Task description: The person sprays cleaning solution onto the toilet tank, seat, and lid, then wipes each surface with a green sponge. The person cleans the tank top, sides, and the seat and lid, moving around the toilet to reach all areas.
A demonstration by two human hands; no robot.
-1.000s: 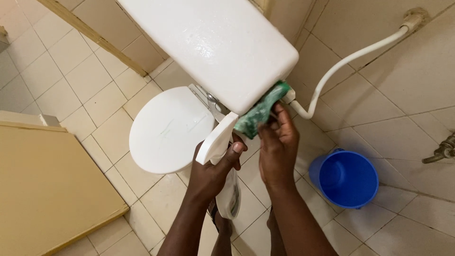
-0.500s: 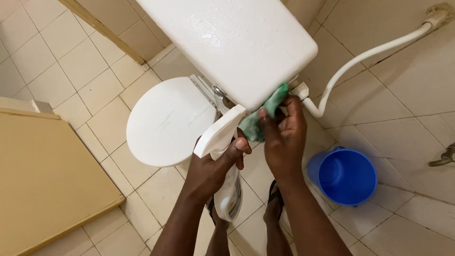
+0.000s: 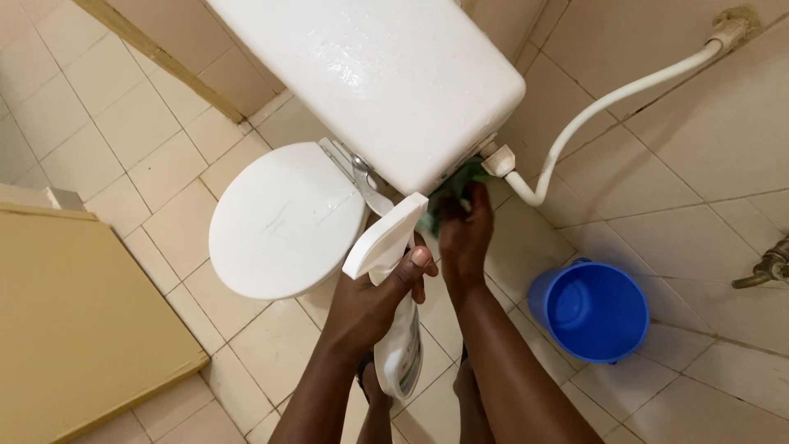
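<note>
While the left hand (image 3: 374, 300) grips the neck of a white plastic trigger spray bottle (image 3: 393, 288), fingers wrapped closed around it and nozzle pointing up and away, the right hand (image 3: 462, 234) is curled tight on a crumpled green cleaning cloth (image 3: 450, 185), pressing it against the lower front corner of a white ceramic toilet cistern (image 3: 370, 78) directly above both hands. Only a small part of the cloth shows beyond the fingers, tucked under the cistern's edge beside a white plastic hose fitting (image 3: 499, 159). Wet streaks glisten across the cistern's broad top face, so that surface looks already wiped, with the underside corner being worked. Left of the hands, the closed white oval toilet lid (image 3: 283, 218) shows a few faint marks and droplets and seems not yet wiped dry. Right of the hands, a round blue plastic bucket (image 3: 588, 311) stands on the beige tiled floor (image 3: 148, 148).
</note>
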